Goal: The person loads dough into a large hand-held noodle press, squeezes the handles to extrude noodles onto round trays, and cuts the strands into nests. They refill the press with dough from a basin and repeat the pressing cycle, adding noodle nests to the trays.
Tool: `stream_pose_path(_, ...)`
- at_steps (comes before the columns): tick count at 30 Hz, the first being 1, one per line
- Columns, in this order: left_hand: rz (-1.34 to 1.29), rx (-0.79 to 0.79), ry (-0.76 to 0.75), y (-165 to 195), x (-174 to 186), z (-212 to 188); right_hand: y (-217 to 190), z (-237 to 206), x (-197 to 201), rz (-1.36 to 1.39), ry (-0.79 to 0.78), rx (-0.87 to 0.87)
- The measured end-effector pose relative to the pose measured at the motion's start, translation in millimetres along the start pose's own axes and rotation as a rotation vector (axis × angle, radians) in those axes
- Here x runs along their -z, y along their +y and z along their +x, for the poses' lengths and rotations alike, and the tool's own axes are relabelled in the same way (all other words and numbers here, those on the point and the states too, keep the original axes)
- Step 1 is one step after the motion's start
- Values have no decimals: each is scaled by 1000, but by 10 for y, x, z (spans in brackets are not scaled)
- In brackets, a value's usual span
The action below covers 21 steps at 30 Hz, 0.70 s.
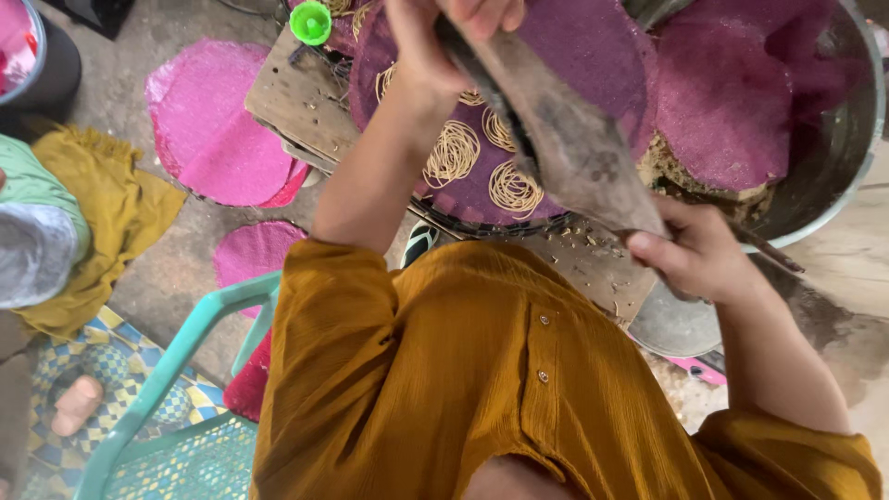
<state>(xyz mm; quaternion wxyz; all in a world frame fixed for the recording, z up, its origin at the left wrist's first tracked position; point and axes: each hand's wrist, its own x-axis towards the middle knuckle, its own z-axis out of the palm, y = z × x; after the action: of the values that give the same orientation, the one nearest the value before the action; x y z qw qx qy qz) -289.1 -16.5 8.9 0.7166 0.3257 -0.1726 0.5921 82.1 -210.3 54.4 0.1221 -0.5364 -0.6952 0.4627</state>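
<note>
A long grey-brown press (565, 139) slants across the middle, and both my hands grip it. My left hand (454, 23) is closed on its far end at the top edge. My right hand (699, 259) is closed on its near end, close to my mustard-coloured shirt. Below the press lies a round purple mat (482, 190) bearing several pale yellow coils of thin noodle strands (452, 153). The mat rests on a wooden board (296, 97). The middle of the press hides part of the mat.
A big metal bowl (833, 176) at right holds more purple mats (722, 102). Pink round mats (218, 125) lie on the concrete floor at left. A green cap (310, 22) sits on the board. A teal plastic chair (176, 370) stands lower left, beside another person's yellow-green clothing (83, 222).
</note>
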Motion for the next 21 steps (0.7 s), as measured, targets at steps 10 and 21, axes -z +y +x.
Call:
stream_pose_path(10,-34,108,269,-417,-206,-424,266,-325,-196,133,4,-72)
stream_pose_path(21,-106,195,226,-407,203,-30,331,212,-235,126,95,-58)
